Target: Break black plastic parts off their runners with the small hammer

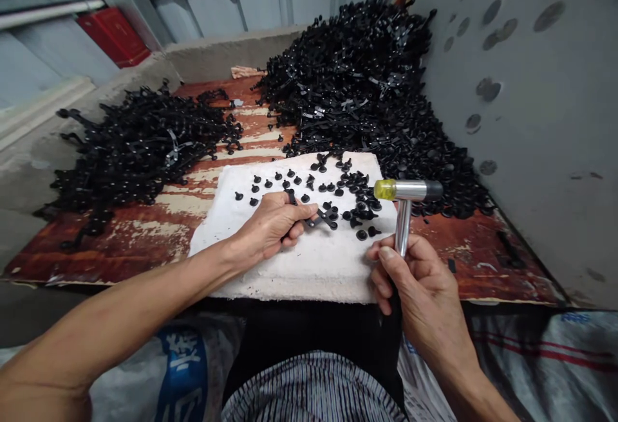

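My left hand point(270, 226) rests on a white pad point(309, 261), fingers closed on a black plastic sprue piece point(324, 218) that pokes out to the right. My right hand point(415, 280) is closed round the metal handle of a small hammer point(404, 198), whose head has a yellow tip on the left and a black tip on the right. The hammer is held upright above the pad's right edge. Several small black plastic caps point(333, 187) lie loose on the pad beyond my left hand.
The pad lies on a worn red board point(159, 235). A large heap of black plastic parts point(367, 87) fills the back right, a smaller heap point(135, 145) the left. A grey wall point(531, 119) stands close on the right. Printed sacks point(183, 370) lie below the board's front edge.
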Available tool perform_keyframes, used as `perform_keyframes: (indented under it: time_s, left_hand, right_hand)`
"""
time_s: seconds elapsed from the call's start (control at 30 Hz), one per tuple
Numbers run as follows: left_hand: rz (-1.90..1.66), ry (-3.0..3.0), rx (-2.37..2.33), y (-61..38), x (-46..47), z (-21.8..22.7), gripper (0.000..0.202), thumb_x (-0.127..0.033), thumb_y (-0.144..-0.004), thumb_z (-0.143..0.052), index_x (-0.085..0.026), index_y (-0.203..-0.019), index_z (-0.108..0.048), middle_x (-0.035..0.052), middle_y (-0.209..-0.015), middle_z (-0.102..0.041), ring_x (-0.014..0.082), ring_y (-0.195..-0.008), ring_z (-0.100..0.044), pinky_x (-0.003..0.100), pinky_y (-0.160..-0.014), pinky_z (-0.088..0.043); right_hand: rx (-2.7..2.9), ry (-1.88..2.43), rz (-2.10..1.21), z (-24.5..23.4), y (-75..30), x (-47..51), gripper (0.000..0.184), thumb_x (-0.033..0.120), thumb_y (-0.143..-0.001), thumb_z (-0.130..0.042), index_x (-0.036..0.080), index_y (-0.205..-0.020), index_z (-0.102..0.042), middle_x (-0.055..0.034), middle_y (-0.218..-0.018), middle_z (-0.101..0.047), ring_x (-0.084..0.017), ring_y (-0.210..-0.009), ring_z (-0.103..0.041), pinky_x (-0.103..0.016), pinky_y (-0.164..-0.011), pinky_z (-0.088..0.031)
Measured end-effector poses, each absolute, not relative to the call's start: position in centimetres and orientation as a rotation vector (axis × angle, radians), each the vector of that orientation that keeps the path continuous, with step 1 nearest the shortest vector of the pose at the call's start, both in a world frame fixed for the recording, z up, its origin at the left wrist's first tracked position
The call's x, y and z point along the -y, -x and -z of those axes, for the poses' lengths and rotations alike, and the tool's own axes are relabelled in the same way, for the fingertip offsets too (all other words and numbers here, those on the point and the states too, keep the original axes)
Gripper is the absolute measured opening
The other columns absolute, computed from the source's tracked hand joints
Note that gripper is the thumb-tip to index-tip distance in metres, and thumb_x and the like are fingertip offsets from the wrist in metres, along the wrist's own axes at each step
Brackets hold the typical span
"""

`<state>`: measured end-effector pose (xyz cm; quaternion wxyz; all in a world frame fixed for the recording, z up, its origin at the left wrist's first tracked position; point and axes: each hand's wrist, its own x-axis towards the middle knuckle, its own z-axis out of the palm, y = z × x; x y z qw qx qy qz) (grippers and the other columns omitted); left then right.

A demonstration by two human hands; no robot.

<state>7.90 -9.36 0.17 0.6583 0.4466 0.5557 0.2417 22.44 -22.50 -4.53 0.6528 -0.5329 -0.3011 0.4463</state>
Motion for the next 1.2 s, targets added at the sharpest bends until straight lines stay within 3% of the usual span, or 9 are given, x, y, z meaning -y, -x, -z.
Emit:
perform_keyframes:
  time_s: [0.97,1.1,1.2]
  left_hand:
    - [-0.553,-1.039,-1.26,-8.4,9.4,-0.1,0.022,-0.007,-0.086,-0.061,-0.013,-0.066,-0.054,-0.0047,-0.045,-0.049,0.0008,-0.031,-0.032,0.016,-0.032,-0.019]
    - [-0.529,-1.106,-1.298,-8.6,9.2,-0.2,0.027,-0.008,-0.086,-0.061,-0.016,-0.063,-0.05,-0.0075,-0.039,-0.039,0.0013,-0.03,-0.028,0.017,-0.033,-0.017]
    - [-0.486,-1.198,-1.307,-8.4,8.8,-0.3,0.027,-0.011,-0.082,-0.065,-0.019,-0.063,-0.047,-0.0078,-0.039,-0.038,0.0026,-0.031,-0.029,0.018,-0.034,-0.018]
  right_hand:
    - [0.707,1.23,-1.017,4.6,-22.4,22.6,0.023,0.04,-0.086,-0.068,0.022,-0.089,-0.055,0.003,-0.079,-0.059,-0.005,-0.044,-0.042,-0.015,-0.031,-0.038]
    - [0.802,1.294,-1.016,4.1,-22.9,22.7,0.022,0.043,-0.09,-0.062,0.023,-0.092,-0.055,0.0025,-0.079,-0.059,-0.006,-0.043,-0.041,-0.017,-0.031,-0.036]
    - [1.1,1.463,-0.826,3.6,-23.8,23.0,0.021,0.039,-0.095,-0.054,0.023,-0.107,-0.06,-0.0043,-0.091,-0.067,-0.013,-0.06,-0.06,-0.025,-0.048,-0.053]
